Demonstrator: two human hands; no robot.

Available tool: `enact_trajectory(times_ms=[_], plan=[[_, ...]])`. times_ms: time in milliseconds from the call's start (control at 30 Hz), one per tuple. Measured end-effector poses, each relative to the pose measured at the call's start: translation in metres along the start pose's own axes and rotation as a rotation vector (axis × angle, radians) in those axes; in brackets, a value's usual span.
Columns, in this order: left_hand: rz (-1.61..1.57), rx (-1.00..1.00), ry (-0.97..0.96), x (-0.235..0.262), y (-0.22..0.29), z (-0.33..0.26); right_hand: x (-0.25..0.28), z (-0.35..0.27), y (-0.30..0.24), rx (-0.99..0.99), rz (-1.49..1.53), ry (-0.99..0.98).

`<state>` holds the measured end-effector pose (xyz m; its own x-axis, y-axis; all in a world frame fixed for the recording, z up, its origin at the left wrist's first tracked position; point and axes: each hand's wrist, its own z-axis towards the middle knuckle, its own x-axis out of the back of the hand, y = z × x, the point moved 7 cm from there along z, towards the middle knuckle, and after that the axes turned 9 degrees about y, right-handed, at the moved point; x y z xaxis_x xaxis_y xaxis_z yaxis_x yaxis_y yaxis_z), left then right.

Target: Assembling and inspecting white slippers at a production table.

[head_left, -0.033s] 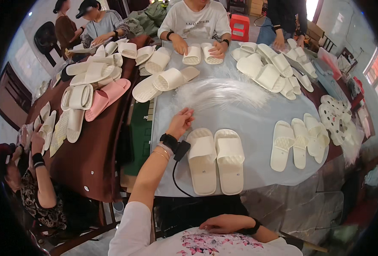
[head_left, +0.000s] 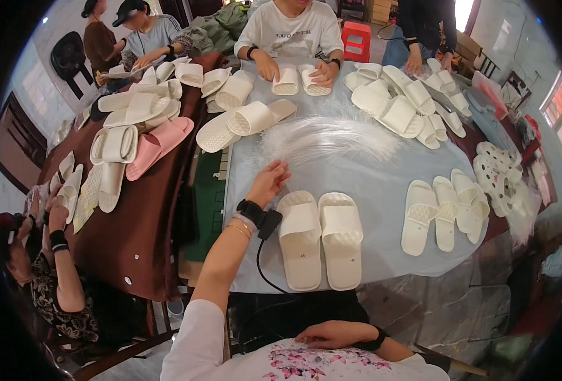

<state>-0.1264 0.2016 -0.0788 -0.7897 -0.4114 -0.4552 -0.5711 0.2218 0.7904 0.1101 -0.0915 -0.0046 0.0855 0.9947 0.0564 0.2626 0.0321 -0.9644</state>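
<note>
A pair of cream slippers lies side by side in front of me, the left slipper (head_left: 300, 241) and the right slipper (head_left: 341, 241), toes pointing away. My left hand (head_left: 271, 181) rests on the pale blue tabletop (head_left: 382, 184), just beyond the left slipper's toe. Its fingers are loosely bent, with nothing visible in them. A bundle of thin clear plastic strands (head_left: 332, 136) spreads a little farther from that hand. My right hand (head_left: 338, 333) lies against my body below the table edge, fingers stretched out and holding nothing visible.
More cream slippers (head_left: 419, 219) stand at the right, with white clogs (head_left: 497, 178) beyond. Piles of slippers (head_left: 395, 105) lie at the far right and on the brown table (head_left: 128, 235), beside a pink slipper (head_left: 160, 146). Across from me, a person's hands (head_left: 319, 73) touch two slippers.
</note>
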Motion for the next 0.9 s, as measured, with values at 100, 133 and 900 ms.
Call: enact_trajectory(times_ms=[100, 133, 900], plan=[[0.04, -0.035, -0.071, -0.011, 0.015, -0.028, 0.009, -0.005, 0.0, 0.017, -0.018, 0.116], [0.11, -0.08, -0.115, -0.011, 0.025, -0.049, 0.022, -0.011, -0.012, -0.038, 0.047, 0.193], [-0.078, -0.224, 0.004, -0.004, 0.012, -0.269, 0.046, 0.014, -0.033, 0.006, 0.687, 0.321]])
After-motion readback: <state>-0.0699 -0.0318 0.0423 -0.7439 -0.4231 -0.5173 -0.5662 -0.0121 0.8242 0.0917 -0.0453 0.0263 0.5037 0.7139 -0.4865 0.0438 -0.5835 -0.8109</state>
